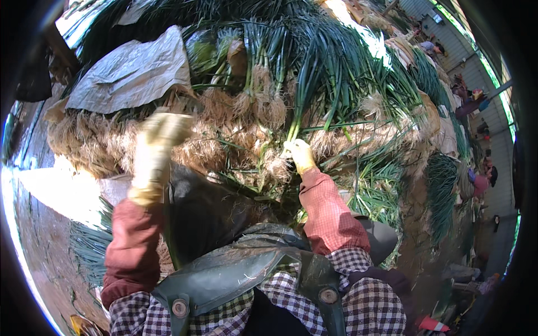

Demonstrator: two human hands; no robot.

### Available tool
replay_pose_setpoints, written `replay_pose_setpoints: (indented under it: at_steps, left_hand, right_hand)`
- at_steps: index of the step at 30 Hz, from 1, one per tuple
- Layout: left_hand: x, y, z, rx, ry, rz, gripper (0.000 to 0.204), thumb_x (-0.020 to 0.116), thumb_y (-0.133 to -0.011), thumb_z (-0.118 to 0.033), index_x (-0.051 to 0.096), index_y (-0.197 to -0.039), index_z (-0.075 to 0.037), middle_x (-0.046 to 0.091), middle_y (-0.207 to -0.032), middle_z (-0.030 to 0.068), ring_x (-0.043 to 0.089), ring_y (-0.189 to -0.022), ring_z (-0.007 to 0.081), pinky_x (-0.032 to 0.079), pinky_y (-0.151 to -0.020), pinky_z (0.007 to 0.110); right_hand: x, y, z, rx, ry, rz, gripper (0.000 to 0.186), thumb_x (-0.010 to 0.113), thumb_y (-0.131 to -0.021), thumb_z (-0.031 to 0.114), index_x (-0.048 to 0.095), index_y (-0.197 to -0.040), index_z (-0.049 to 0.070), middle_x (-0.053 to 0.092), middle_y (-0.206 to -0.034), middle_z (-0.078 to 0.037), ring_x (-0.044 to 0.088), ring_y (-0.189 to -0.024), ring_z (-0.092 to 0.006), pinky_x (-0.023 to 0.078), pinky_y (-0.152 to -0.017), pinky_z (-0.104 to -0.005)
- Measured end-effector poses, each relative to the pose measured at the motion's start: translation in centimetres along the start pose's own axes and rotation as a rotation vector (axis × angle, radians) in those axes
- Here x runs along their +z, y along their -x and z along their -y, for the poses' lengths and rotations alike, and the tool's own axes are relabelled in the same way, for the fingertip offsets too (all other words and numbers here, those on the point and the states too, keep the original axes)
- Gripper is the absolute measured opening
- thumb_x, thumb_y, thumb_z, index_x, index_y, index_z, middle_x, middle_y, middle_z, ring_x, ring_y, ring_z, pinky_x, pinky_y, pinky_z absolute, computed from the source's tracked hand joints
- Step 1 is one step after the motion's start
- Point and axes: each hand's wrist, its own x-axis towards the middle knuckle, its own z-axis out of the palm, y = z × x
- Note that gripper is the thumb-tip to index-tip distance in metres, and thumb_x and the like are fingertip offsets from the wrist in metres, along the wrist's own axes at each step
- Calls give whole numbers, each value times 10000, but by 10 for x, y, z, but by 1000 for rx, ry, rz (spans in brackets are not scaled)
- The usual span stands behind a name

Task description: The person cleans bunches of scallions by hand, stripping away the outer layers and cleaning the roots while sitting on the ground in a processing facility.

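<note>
My right hand (302,155), in a pale yellow glove and red sleeve guard, is closed around the pale lower stalks of a few green onions (295,129). Their dark leaves stretch away over the pile, and roots hang just below the fingers. At the left, my gloved left hand (161,131) is raised over the root ends of the heap; motion smears its fingers, so I cannot make out whether anything is in them. The heaped green onions (336,61) lie with their bushy tan roots (204,152) toward me.
A whitish woven sheet (134,70) covers the pile's far left. Loose green leaves (375,193) lie right of my right arm. More green onions (89,249) rest on the left floor, with another bunch (441,190) at the right. Several people sit along the far right.
</note>
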Motion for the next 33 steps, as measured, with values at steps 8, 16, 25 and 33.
replay_pose_setpoints:
  at_steps: [8,16,25,33]
  left_hand:
    - [178,27,93,-745,611,624,236,492,-873,-238,538,-971,-28,589,-766,89,570,-502,186,444,-358,250]
    - [216,30,116,-748,806,1002,299,526,-862,-307,567,-968,-31,608,-789,59,575,-648,141,459,-521,244]
    - [199,26,144,-785,728,711,219,506,-876,-248,575,-903,-42,582,-699,38,524,-497,119,397,-382,221]
    - [201,20,129,-832,568,542,137,586,-833,-162,560,-846,-28,576,-634,50,527,-448,130,411,-368,241]
  right_hand:
    - [5,64,30,-202,196,160,261,558,-849,196,571,-981,-28,608,-853,-30,548,-746,-107,432,-698,-233]
    - [-36,25,68,147,-576,306,382,498,-871,334,536,-1051,-1,499,-661,-15,510,-507,-153,466,-508,-279]
    - [6,-3,5,380,-679,42,145,501,-836,162,547,-848,25,503,-634,1,473,-492,-123,409,-414,-248]
    - [-57,73,-147,154,-88,414,253,545,-829,167,549,-1008,-12,602,-860,-106,572,-795,-185,467,-639,-291]
